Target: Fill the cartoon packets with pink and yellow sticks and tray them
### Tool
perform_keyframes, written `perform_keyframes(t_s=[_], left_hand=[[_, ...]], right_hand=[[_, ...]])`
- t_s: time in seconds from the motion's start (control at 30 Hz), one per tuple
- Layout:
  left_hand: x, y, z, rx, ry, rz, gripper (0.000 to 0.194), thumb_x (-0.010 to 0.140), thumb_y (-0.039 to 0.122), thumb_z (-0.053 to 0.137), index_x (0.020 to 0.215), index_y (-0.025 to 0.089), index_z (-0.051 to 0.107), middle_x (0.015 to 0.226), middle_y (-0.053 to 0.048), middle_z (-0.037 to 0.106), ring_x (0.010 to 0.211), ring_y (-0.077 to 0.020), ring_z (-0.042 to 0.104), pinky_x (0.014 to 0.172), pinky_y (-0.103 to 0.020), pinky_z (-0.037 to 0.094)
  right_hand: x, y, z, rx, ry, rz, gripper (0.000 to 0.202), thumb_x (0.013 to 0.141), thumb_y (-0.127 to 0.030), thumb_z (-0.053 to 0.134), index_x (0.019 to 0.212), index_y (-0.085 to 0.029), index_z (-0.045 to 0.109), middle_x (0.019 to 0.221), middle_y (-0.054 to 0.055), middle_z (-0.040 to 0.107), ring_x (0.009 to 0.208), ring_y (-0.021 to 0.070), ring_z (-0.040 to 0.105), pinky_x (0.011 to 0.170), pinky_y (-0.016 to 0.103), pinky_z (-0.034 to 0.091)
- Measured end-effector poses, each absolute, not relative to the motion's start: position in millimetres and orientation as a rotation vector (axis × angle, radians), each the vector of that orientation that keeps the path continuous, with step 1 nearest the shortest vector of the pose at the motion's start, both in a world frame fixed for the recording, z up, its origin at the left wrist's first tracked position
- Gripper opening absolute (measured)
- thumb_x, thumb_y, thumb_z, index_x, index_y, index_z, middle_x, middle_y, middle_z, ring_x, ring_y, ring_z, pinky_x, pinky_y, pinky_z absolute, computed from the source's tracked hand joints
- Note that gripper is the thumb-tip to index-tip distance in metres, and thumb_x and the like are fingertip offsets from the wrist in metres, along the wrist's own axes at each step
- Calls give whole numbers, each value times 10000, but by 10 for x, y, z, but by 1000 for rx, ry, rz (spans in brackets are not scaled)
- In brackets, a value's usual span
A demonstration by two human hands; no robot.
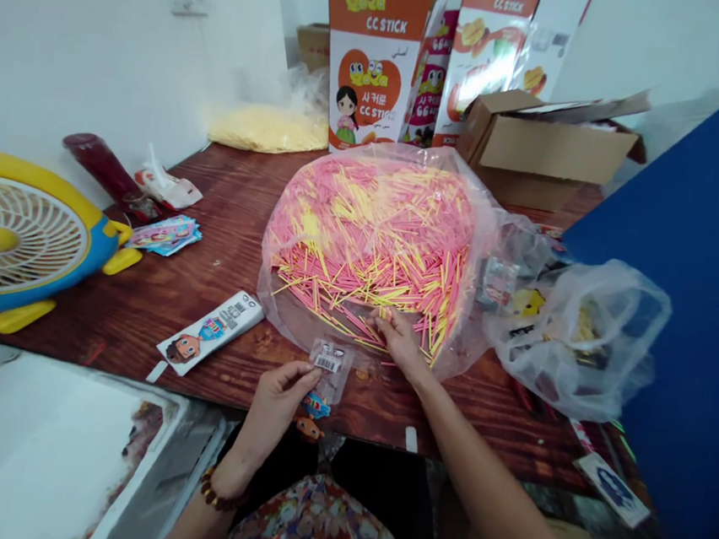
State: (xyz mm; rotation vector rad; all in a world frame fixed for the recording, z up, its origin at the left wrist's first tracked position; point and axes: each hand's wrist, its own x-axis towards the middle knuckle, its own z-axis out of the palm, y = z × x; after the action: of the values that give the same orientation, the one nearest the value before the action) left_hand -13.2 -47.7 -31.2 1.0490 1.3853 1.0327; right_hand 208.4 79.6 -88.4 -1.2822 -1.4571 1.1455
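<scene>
My left hand (284, 391) pinches the edge of a small clear plastic packet (337, 383) with a barcode and a cartoon print, held at the table's front edge. My right hand (398, 339) reaches over the near rim of a large clear plastic bag (279, 317). Its fingers are closed at the tips on a few thin sticks, though the fingers partly hide them. A big heap of thin pink and yellow sticks (373, 262) fills the bag, spread loosely toward the front.
Left are a yellow and blue fan (33, 230), a stack of printed packets (169, 234) and a white printed pack (210, 331). A white plastic bag (582, 333) lies right. Behind stand a printed carton (373, 59) and an open cardboard box (549, 148). A blue panel (695, 276) borders the right.
</scene>
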Motion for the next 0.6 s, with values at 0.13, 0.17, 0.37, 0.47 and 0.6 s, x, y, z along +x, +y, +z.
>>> perform_keyframes(t_s=[0.13, 0.17, 0.37, 0.47, 0.6], left_hand=[[-119, -470, -282, 1048, 1379, 1082, 290, 806, 436, 705, 801, 147, 720, 715, 1, 658, 648, -126, 554, 624, -213, 455], [-118, -464, -273, 1054, 1381, 1094, 289, 805, 435, 706, 802, 147, 723, 709, 1, 657, 645, -127, 556, 622, -214, 458], [-125, -415, -241, 1162, 1357, 1110, 251, 836, 403, 685, 818, 159, 743, 739, -11, 688, 685, -142, 596, 651, -218, 478], [-108, -373, -222, 1257, 1342, 1102, 242, 853, 391, 667, 826, 166, 754, 773, -25, 711, 720, -158, 617, 681, -231, 490], [-79, -305, -182, 1388, 1316, 1104, 254, 861, 397, 652, 819, 168, 752, 778, -36, 712, 742, -171, 622, 707, -243, 492]], right_hand=[[2123, 797, -812, -1287, -1543, 1042, 270, 877, -431, 502, 926, -202, 638, 886, 38, 712, 813, 191, 611, 821, 337, 462], [2131, 793, -787, -1298, -1572, 1028, 261, 871, -427, 516, 895, -202, 646, 873, 40, 714, 836, 199, 620, 844, 347, 463], [2022, 694, -490, -1103, -1029, 1314, 258, 818, -445, 649, 958, -229, 646, 824, 19, 746, 838, 222, 684, 857, 402, 523], [1866, 585, -232, -852, -787, 1494, 252, 791, -429, 712, 954, -251, 639, 803, 3, 751, 868, 234, 720, 903, 442, 541], [1642, 393, 101, -702, -712, 1517, 201, 815, -399, 719, 944, -266, 643, 825, -9, 757, 972, 234, 727, 997, 460, 520]])
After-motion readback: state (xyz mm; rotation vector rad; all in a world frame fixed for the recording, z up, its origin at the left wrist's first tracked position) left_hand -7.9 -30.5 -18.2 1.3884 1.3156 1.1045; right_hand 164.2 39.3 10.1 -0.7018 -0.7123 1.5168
